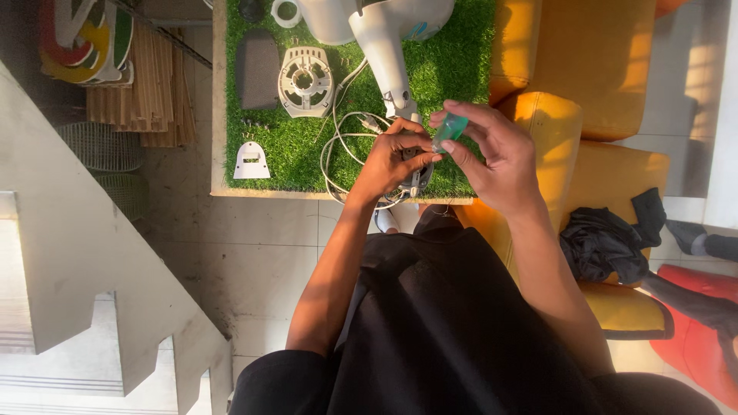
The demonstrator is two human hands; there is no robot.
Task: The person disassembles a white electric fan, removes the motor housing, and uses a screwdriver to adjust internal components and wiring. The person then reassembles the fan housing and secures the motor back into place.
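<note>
1. Head view: my right hand point(492, 150) has its fingers clamped on a green-handled screwdriver point(450, 129), tip aimed down at the near edge of the grass-covered tabletop point(461, 69).
2. My left hand point(392, 157) has its fingers closed around a small grey part point(415, 178) at that edge, bracing it for the driver.
3. White fan stem point(384, 54) lies angled toward both hands, so the work stays within reach.
4. White cable point(342, 142) loops just beside the left hand.
5. Round white motor cover point(305, 81) and white bracket point(251, 161) are parked at the left side, clear of the work.

Sunlit tiled floor point(254, 253), yellow sofa point(600, 69), low table point(217, 115) topped with green turf.
</note>
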